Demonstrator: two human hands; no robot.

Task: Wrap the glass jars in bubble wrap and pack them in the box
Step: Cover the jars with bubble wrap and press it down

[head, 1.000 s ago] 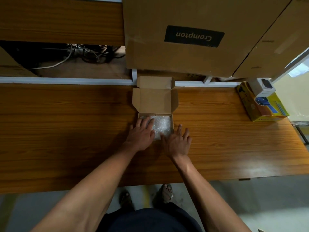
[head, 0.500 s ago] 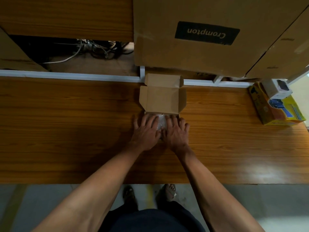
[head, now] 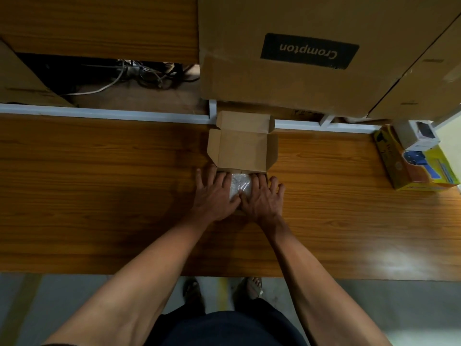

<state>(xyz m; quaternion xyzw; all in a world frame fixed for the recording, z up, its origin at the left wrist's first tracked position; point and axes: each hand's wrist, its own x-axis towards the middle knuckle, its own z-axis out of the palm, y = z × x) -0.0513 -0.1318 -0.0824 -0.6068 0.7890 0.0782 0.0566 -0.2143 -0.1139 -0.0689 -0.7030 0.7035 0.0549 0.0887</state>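
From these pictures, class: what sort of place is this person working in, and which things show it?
Probably a stockroom or packing bench: large cardboard cartons stacked behind a wooden table, and a small open box being packed.

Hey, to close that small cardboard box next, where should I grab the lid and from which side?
Probably take the lid by its far tuck flap, reaching over from the far side. It stands open, hinged along the box's back edge, so pulling that free edge toward you folds it down. Both the left hand and right hand now press on the bubble wrap.
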